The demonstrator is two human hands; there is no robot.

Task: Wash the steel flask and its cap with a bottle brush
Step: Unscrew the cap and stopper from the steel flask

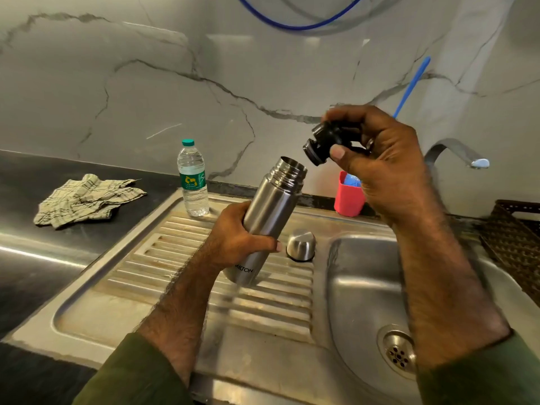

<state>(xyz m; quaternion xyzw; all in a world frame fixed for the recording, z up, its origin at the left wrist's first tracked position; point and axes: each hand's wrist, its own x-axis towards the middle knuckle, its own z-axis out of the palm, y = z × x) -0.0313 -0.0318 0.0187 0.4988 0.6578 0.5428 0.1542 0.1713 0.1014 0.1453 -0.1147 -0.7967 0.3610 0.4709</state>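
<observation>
The steel flask (271,211) stands tilted on the ribbed drainboard (187,267), its mouth open and pointing up to the right. My left hand (236,238) grips its body around the middle. My right hand (380,159) holds the black inner stopper (323,143) just above and right of the flask's mouth, pinched between thumb and fingers. The flask's steel outer cap (301,244) sits upside down on the drainboard, right of the flask. A blue bottle brush (410,89) stands in a red cup (347,197) behind my right hand, its bristles partly hidden.
The sink basin (365,287) with its drain (399,353) lies at the right under a steel tap (455,150). A plastic water bottle (193,179) stands at the drainboard's back edge. A checked cloth (87,200) lies on the dark counter. A brown basket (517,241) sits far right.
</observation>
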